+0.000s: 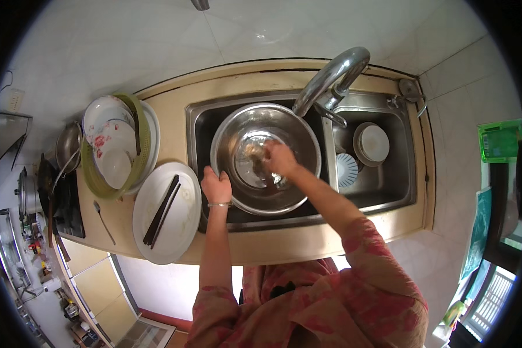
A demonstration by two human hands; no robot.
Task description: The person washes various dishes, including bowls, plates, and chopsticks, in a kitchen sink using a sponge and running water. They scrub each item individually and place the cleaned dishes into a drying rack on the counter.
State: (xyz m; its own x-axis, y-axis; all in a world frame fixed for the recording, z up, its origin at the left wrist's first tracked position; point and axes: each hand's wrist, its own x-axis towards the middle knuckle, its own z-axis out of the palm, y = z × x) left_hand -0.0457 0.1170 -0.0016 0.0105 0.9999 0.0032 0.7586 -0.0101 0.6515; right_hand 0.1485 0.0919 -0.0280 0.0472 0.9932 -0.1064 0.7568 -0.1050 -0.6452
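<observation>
A round stainless steel basin (302,139) rests in the left bowl of a double sink (193,135). My left hand (216,187) grips its rim on the near left side, with a bracelet around the wrist. Inside the basin, my right hand (280,158) reaches down to the bottom, fingers curled on a tan scrubber (254,152). Motion blurs that thing, so its exact kind is unclear. Light glints off the basin's wet-looking bottom.
A chrome faucet (330,78) arches over the sink. Small bowls (374,142) and a striped dish (347,169) sit in the right bowl. Leftward are an oval plate (182,217) bearing black chopsticks (161,211), a spoon (104,222) and a green basket (98,189) of dishes.
</observation>
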